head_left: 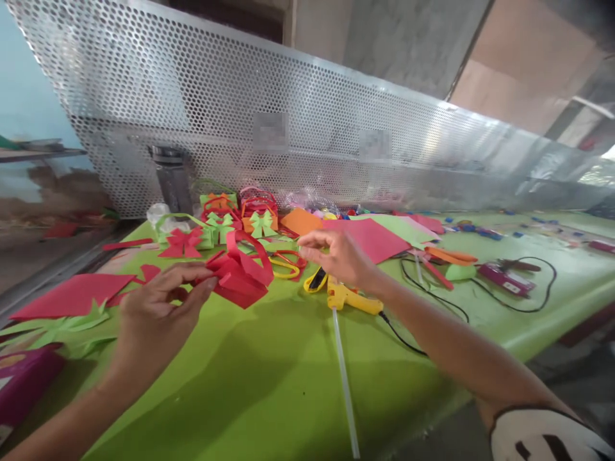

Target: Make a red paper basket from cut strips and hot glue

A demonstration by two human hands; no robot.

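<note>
My left hand (166,304) pinches the edge of a small red paper basket (243,278) with a looped handle, raised over the green table (230,397). To its right, my right hand (331,253) hovers with its fingers bent together; whether something small is between the fingertips cannot be made out. Just below that hand lies a yellow glue gun (353,299) with a long clear glue stick (344,378) in it. Scissors with yellow handles (287,267) lie behind the basket.
Finished paper baskets with bows (262,223) stand at the back, near a dark bottle (173,182). Red sheets (72,296) lie at the left, more coloured sheets (368,238) at the back right. A purple box (507,278) and black cable (552,282) are at the right. A perforated metal panel (307,109) stands behind.
</note>
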